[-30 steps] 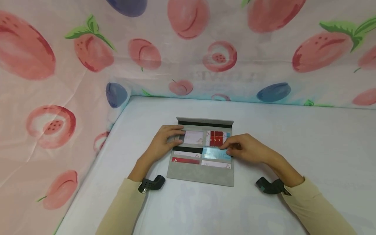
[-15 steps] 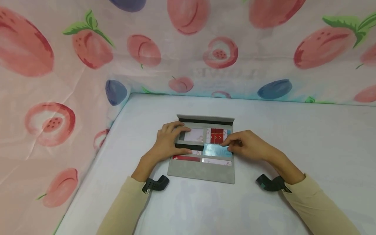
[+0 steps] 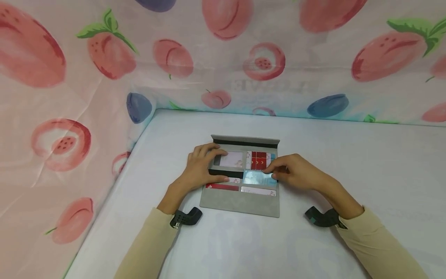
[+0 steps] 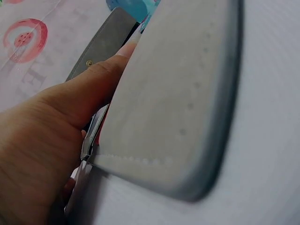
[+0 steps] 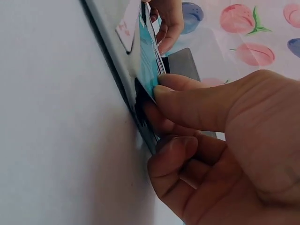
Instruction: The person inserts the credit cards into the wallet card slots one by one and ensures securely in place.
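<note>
A grey wallet point(image 3: 240, 207) lies unfolded on the white surface, with cards in its slots. My right hand point(image 3: 300, 173) pinches a light blue card point(image 3: 256, 177) by its right end between thumb and index finger. In the right wrist view, the blue card point(image 5: 148, 56) shows its edge standing out of the slot. My left hand point(image 3: 199, 167) is spread over the wallet's left side, thumb low on a white card and index finger at the clear window. The left wrist view shows the left thumb pressing by the grey flap point(image 4: 164, 93); its other fingers are mostly hidden.
Red patterned cards point(image 3: 258, 160) fill the upper right slot. A red card point(image 3: 222, 187) and a white card point(image 3: 258, 191) sit in the lower slots. A fruit-printed cloth point(image 3: 216, 62) stands behind and to the left. Black wrist cameras point(image 3: 188, 217) hang under both wrists.
My left hand has shifted slightly right and spread wider, its thumb sliding down onto the lower left card and its index finger reaching the window. My right hand keeps pinching the blue card.
</note>
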`<state>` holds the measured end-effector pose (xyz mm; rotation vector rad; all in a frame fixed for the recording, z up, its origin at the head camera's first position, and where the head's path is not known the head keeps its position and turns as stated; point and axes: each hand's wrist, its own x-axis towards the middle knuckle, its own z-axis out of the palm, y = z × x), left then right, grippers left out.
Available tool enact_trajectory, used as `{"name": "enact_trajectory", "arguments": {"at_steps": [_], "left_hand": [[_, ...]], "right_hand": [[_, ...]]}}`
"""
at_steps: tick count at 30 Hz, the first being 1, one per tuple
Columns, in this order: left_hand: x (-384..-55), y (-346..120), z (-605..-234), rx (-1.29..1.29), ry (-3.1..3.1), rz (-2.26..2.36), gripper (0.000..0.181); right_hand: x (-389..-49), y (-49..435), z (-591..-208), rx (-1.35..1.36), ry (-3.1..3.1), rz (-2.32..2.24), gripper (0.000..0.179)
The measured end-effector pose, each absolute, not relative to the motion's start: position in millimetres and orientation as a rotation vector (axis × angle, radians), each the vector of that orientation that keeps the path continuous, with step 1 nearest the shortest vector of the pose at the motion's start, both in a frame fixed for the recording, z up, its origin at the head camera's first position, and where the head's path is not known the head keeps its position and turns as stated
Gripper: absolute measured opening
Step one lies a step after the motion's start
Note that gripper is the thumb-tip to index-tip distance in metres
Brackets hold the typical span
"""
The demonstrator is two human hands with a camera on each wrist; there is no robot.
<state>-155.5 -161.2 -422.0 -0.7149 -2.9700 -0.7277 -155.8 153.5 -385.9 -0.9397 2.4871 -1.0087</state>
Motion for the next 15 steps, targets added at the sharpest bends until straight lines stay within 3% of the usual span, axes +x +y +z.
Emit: {"name": "enact_trajectory", "arguments": {"at_steps": [15], "left_hand": [[-154.9, -159.3, -419.8, -0.693, -2.987, -0.720, 0.072]], "right_hand": [[-155.3, 150.9, -381.5, -0.994, 2.419, -0.977, 0.020]]}}
